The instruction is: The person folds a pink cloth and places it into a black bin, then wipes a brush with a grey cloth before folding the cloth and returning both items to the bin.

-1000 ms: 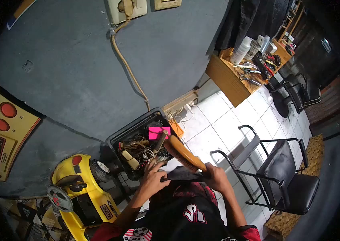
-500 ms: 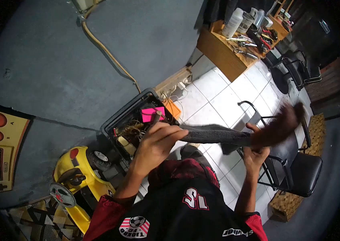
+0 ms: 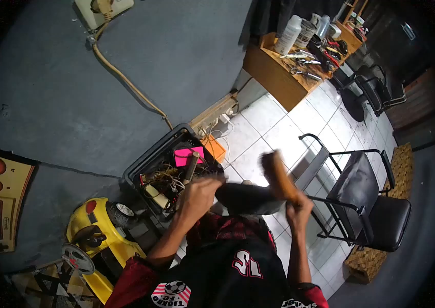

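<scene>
Tilting up and leftward, the brush (image 3: 282, 179) rises from our closed right hand (image 3: 298, 209) at the dark cloth's (image 3: 250, 199) right end. We grip the cloth's other end in our left hand (image 3: 198, 197), forearm slanting inward, near the black crate (image 3: 156, 149).

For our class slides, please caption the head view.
Left hand holding a dark cloth, right hand a wooden-backed brush, above a tiled floor.
</scene>
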